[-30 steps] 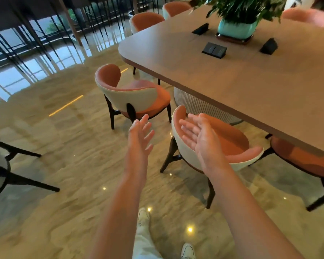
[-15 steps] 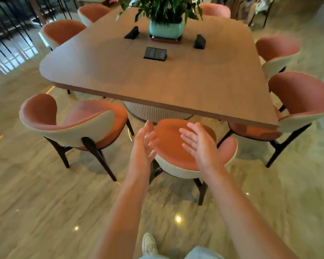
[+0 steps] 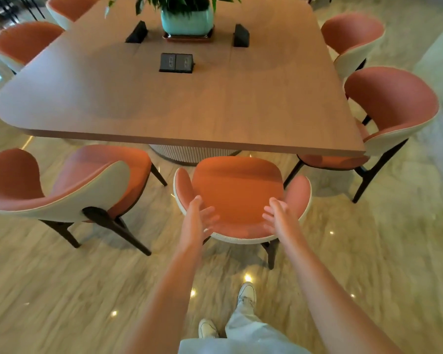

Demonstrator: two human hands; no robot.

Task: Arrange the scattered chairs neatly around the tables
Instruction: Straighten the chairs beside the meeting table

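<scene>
One view only, the head camera, looking down and forward. Item: centre chair (image 3: 237,192), orange seat with a pale outer shell, standing at the near edge of the wooden table (image 3: 179,98), its seat front tucked just under the tabletop and its curved back facing the person. Left hand (image 3: 198,217) is hovering over the left part of the backrest, fingers straight and slightly spread, gripping nothing; whether it is touching the rim cannot be told. Right hand (image 3: 275,213) is mirroring it at the right part of the backrest, fingers likewise apart and unclenched. Governing relation: the chair is lying directly ahead of and below both sets of fingers, its front-to-back axis running straight away toward the table; both hands are sitting about equally near, one to each side of that axis. Judgement: an even two-handed hold on the backrest looks set up for squaring or pushing it in. Adjacent items: left chair (image 3: 69,190) turned askew, near the centre one; right chair (image 3: 389,116) angled at the table corner; potted plant (image 3: 187,19) at table centre.
</scene>
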